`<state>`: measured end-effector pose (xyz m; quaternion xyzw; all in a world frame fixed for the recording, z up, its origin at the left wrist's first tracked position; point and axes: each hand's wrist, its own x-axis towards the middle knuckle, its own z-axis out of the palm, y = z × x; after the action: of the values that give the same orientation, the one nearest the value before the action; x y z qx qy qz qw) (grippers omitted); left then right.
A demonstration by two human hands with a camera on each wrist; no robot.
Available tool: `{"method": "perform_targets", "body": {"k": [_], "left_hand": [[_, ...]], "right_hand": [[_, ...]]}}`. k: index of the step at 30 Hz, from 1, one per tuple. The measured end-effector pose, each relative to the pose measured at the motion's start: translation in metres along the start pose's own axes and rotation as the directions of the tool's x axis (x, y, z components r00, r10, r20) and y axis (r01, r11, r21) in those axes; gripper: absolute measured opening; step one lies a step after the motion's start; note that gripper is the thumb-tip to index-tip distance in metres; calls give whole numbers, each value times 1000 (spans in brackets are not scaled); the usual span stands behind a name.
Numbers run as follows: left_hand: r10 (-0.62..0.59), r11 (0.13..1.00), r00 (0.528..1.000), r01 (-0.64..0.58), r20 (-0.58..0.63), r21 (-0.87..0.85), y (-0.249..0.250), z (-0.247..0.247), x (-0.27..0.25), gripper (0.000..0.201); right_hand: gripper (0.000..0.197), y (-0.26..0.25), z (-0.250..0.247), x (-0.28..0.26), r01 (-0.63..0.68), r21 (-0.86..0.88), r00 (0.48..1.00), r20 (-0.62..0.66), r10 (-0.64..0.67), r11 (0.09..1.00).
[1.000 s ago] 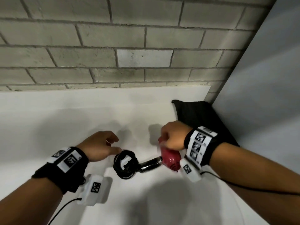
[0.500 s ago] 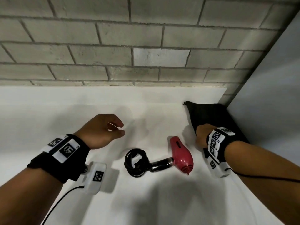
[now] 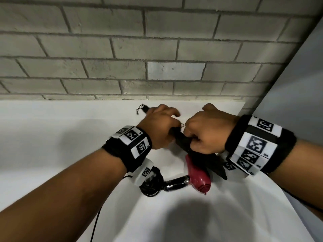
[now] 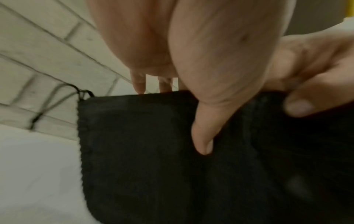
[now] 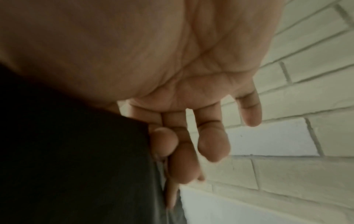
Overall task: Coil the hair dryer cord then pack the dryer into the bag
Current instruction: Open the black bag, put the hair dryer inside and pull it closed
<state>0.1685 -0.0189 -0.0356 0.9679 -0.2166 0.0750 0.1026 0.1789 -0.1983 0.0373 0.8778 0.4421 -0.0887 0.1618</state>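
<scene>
The red hair dryer (image 3: 198, 179) lies on the white table (image 3: 52, 137), black handle pointing left to its coiled black cord (image 3: 151, 187). Above it both hands hold up the black drawstring bag (image 3: 183, 142) by its top edge. My left hand (image 3: 160, 126) pinches the bag (image 4: 143, 151) between thumb and fingers, with a drawstring (image 4: 57, 98) dangling at its corner. My right hand (image 3: 204, 131) pinches the other side of the bag (image 5: 76, 159), its outer fingers loose. The bag's lower part hangs over the dryer's body.
A grey brick wall (image 3: 157, 49) runs along the back of the table. A pale panel (image 3: 297, 102) closes the right side. Thin black cables trail from both wrist devices across the table.
The right hand let go of the dryer, reached to the bag at the back right and lifted it toward the middle. The left hand rose from beside the cord and took the bag's edge.
</scene>
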Motion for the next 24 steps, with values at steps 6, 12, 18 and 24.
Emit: {"method": "perform_targets", "body": {"k": [6, 12, 18, 24], "left_hand": [[-235, 970, 972, 236, 12, -58, -55, -30, -43, 6], [-388, 836, 907, 269, -167, -478, -63, -57, -63, 17], [-346, 760, 906, 118, -244, -639, -39, -73, -44, 22], [-381, 750, 879, 113, -286, -652, -36, -64, -50, 26]], "right_hand": [[25, 38, -3, -12, -60, -37, 993, -108, 55, 998], [26, 64, -32, 7, -377, -106, 920, -153, 360, 920], [65, 5, -59, 38, -81, 473, 936, -267, 230, 877], [11, 4, -65, 59, 95, 767, 856, -388, 342, 634]]}}
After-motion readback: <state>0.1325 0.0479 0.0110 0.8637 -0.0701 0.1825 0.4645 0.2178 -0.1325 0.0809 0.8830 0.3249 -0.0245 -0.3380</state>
